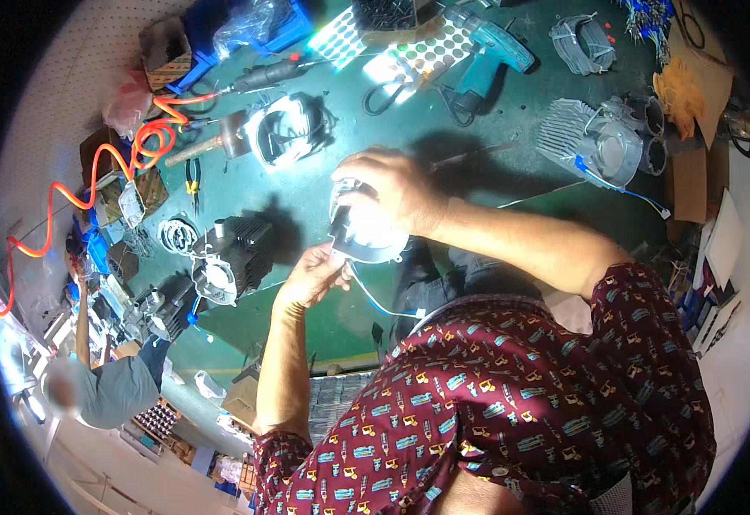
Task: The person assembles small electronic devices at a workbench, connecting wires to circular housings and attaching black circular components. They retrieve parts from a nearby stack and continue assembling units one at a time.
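Between my two hands, over the near edge of the green table, is a silvery metal housing (370, 240), its surface bright with glare. My right hand (392, 190) wraps round its upper side with bent fingers. At its lower left corner, my left hand (313, 273) pinches the rim close to where a thin blue and white wire (370, 298) comes out. That wire hangs down toward my lap and ends in a small white connector. The inside of the housing is lost in the glare.
On the green table (349, 112) lie a ring-shaped metal casing (285, 133), a hammer (212, 142), pliers (193, 182), a teal power drill (488, 64) and finned housings (594, 142). An orange coiled hose (100, 163) runs along the left. Another person (117, 390) is at the far left.
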`<state>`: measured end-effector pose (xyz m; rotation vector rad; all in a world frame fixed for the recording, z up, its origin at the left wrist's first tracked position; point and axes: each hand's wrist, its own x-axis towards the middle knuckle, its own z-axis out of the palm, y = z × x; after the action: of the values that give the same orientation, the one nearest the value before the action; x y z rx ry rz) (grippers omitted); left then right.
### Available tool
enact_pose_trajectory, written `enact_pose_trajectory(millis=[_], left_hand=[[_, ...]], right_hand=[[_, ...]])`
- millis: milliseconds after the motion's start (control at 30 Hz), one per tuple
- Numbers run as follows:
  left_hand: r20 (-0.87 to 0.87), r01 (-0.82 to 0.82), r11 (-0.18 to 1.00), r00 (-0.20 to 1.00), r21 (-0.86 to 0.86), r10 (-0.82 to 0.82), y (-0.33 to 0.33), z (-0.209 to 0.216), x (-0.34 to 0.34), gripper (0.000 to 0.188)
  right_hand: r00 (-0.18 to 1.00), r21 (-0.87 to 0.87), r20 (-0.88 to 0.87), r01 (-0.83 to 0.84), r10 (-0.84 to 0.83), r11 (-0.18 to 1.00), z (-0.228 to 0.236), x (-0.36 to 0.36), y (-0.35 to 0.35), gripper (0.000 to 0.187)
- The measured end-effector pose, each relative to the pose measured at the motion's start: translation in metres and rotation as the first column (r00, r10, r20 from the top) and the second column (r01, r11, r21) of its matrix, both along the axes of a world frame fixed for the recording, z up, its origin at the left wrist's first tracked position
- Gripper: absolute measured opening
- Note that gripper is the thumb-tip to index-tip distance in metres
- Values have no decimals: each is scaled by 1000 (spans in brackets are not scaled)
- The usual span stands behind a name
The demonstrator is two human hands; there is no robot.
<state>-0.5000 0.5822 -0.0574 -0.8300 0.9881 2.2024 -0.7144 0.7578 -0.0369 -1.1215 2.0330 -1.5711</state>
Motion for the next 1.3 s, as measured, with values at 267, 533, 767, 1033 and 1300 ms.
enact_pose_trajectory(millis=[267,533,767,1033,1300], left_hand=[[-180,4,767,971,-642,-155,35,16,-4,20],[-159,-19,260,833,-965,-530,41,12,-11,20],[-203,80,795,947,-601,-249,33,24,-11,30],[365,-497,840,840,219,402,46,14,3,23],[129,-330,916,943,227,308,46,17,3,24]], right_hand=[[1000,11,12,12,-12,1000,1,-6,8,27],[1000,14,5,-9,9,1000,3,-8,13,26],[1000,13,18,-23,23,1000,2,-10,16,25],[1000,0,4,-17,17,1000,-1,-9,14,25],[1000,-14,-15,-7,7,1000,1,-8,13,27]])
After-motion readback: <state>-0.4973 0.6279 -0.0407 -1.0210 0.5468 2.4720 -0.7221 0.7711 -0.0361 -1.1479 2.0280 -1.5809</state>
